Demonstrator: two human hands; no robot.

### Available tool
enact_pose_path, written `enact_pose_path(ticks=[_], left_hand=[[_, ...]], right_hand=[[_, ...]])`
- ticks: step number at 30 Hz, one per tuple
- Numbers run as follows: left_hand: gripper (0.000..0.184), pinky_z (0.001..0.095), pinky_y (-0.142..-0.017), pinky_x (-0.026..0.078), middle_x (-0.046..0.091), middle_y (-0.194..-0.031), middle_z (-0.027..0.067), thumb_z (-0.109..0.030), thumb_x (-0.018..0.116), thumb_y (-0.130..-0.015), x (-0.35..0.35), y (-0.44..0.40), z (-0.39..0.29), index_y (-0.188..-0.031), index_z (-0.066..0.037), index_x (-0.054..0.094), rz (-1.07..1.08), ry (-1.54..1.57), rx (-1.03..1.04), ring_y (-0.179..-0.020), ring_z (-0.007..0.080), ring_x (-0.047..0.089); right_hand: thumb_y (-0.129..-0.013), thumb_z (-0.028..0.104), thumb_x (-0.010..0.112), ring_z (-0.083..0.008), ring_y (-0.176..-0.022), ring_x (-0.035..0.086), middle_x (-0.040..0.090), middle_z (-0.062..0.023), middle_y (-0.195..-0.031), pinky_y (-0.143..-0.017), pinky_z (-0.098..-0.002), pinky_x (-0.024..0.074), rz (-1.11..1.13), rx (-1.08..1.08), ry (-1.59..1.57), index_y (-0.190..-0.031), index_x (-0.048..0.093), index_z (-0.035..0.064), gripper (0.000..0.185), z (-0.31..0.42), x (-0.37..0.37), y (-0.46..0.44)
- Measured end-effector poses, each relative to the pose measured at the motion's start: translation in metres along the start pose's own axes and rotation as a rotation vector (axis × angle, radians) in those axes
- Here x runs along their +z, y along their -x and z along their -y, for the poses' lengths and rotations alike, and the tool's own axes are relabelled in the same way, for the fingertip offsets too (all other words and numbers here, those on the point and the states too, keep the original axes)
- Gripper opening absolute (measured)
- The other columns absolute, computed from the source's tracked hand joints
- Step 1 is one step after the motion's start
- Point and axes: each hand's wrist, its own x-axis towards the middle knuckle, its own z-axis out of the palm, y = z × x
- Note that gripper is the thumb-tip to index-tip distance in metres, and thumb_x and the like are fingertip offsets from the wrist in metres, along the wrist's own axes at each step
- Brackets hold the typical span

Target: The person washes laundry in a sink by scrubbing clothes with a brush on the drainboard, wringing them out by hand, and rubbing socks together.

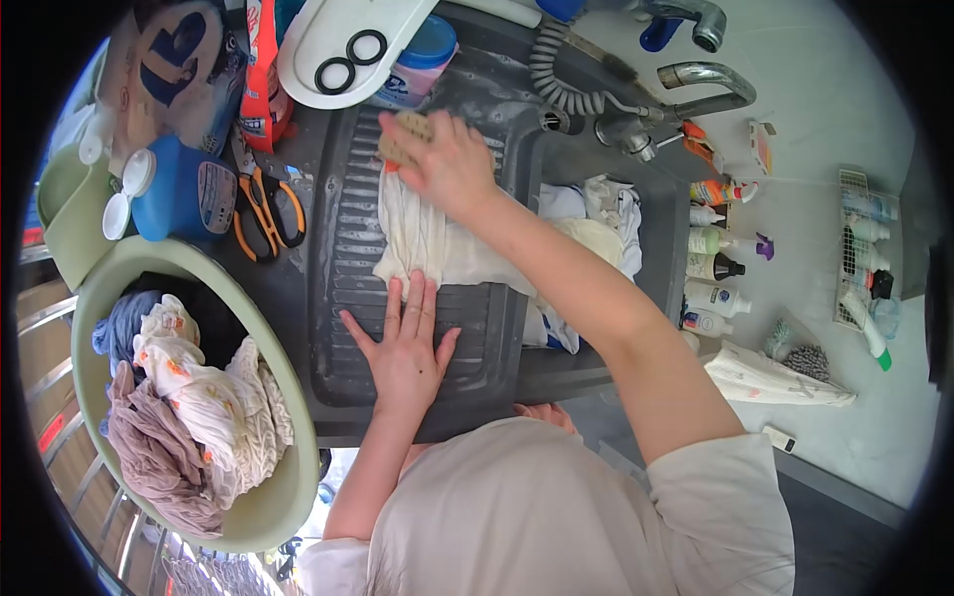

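A wet white garment (412,238) lies across the ridged grey washboard (354,228), its other end trailing to the right toward the sink. My right hand (447,164) is closed around a tan scrubbing brush (401,139) at the garment's far end; the brush's underside is hidden. Spread flat on the board, my left hand (405,343) rests its fingertips at the near edge of the garment. More white laundry (614,214) sits in the grey sink (664,214) at the right, partly covered by my right forearm.
A green basin (298,477) of clothes stands at the left. Orange-handled scissors (266,211), a blue bottle (179,189) and a white tray (308,65) with two black rings sit behind it. A tap (711,84) overhangs the sink; several bottles (715,298) line its right side.
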Motion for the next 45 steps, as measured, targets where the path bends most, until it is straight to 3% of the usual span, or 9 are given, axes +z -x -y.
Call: enact_pose_path(ticks=[3, 11, 14, 18, 24, 26, 31, 38, 45], left_hand=[[0.067, 0.0757, -0.111, 0.001, 0.04, -0.157, 0.005, -0.04, 0.062, -0.093, 0.0, 0.002, 0.009, -0.151, -0.012, 0.043, 0.032, 0.049, 0.033, -0.147, 0.0281, 0.033], [0.065, 0.0585, -0.121, 0.011, 0.036, -0.158, 0.0152, -0.025, 0.059, -0.093, -0.005, 0.004, 0.002, -0.15, 0.001, 0.039, 0.068, 0.054, 0.106, -0.148, 0.0357, 0.028], [0.065, 0.0562, -0.122, 0.012, 0.032, -0.159, 0.0173, -0.025, 0.056, -0.094, -0.015, 0.001, 0.01, -0.15, 0.003, 0.038, 0.195, 0.087, 0.133, -0.149, 0.037, 0.025], [0.067, 0.0548, -0.123, 0.009, 0.027, -0.161, 0.018, -0.028, 0.053, -0.095, -0.014, 0.004, -0.005, -0.152, 0.003, 0.034, 0.185, -0.021, 0.108, -0.15, 0.0372, 0.02], [0.072, 0.0595, -0.121, 0.008, 0.029, -0.16, 0.0202, -0.025, 0.057, -0.089, -0.013, 0.006, -0.007, -0.15, 0.006, 0.035, 0.115, -0.003, 0.091, -0.15, 0.0396, 0.022], [0.073, 0.0646, -0.119, 0.006, 0.028, -0.16, 0.0199, -0.022, 0.058, -0.087, -0.016, 0.005, -0.005, -0.149, 0.008, 0.035, 0.323, 0.055, 0.065, -0.149, 0.0392, 0.022], [0.074, 0.068, -0.117, 0.005, 0.031, -0.16, 0.0183, -0.017, 0.057, -0.081, -0.013, 0.007, -0.014, -0.149, 0.006, 0.037, 0.153, -0.059, 0.069, -0.149, 0.0387, 0.024], [0.073, 0.0689, -0.117, 0.004, 0.029, -0.16, 0.0188, -0.015, 0.056, -0.08, -0.018, 0.002, -0.007, -0.148, 0.007, 0.039, 0.34, 0.019, 0.066, -0.149, 0.0388, 0.025], [0.074, 0.0684, -0.117, 0.003, 0.034, -0.158, 0.0185, -0.014, 0.059, -0.078, -0.015, 0.009, -0.015, -0.147, 0.007, 0.04, 0.142, -0.089, 0.08, -0.148, 0.0366, 0.029]], right_hand=[[-0.076, 0.035, 0.076, -0.0262, -0.09, 0.063, 0.058, -0.0092, -0.101, -0.07, -0.0419, 0.054, 0.123, -0.111, -0.247, -0.135, 0.06, 0.0356, 0.062, 0.044, -0.017, 0.084], [-0.077, 0.037, 0.074, -0.0283, -0.092, 0.06, 0.055, -0.012, -0.1, -0.069, -0.0386, 0.0486, 0.034, -0.042, 0.076, -0.145, 0.049, 0.0363, 0.073, 0.034, -0.002, 0.002], [-0.077, 0.034, 0.075, -0.0291, -0.093, 0.06, 0.055, -0.0117, -0.101, -0.071, -0.0393, 0.0492, 0.193, -0.039, -0.298, -0.145, 0.049, 0.0394, 0.074, 0.074, -0.043, 0.097], [-0.078, 0.037, 0.075, -0.0288, -0.088, 0.061, 0.056, -0.0127, -0.104, -0.067, -0.0406, 0.0495, -0.082, -0.174, -0.085, -0.144, 0.05, 0.0383, 0.071, 0.013, 0.015, 0.023], [-0.073, 0.038, 0.079, -0.0273, -0.088, 0.06, 0.054, -0.0129, -0.099, -0.07, -0.0415, 0.0508, 0.117, -0.028, -0.193, -0.142, 0.054, 0.0352, 0.072, 0.058, -0.034, 0.073], [-0.073, 0.038, 0.079, -0.0282, -0.088, 0.06, 0.054, -0.0138, -0.098, -0.071, -0.0418, 0.0507, 0.195, -0.065, -0.275, -0.142, 0.053, 0.0354, 0.073, 0.056, -0.033, 0.095], [-0.08, 0.046, 0.073, -0.0287, -0.082, 0.06, 0.056, -0.0131, -0.099, -0.069, -0.0435, 0.051, -0.097, -0.078, 0.016, -0.142, 0.053, 0.0371, 0.065, -0.003, 0.027, -0.017], [-0.072, 0.042, 0.078, -0.0262, -0.094, 0.064, 0.055, -0.0133, -0.102, -0.072, -0.0391, 0.0562, 0.175, -0.149, -0.285, -0.139, 0.057, 0.04, 0.07, 0.056, -0.046, 0.109], [-0.078, 0.035, 0.075, -0.0285, -0.091, 0.059, 0.056, -0.0125, -0.104, -0.071, -0.0427, 0.0483, 0.019, 0.0, 0.006, -0.142, 0.052, 0.0369, 0.069, 0.011, 0.018, -0.025]])
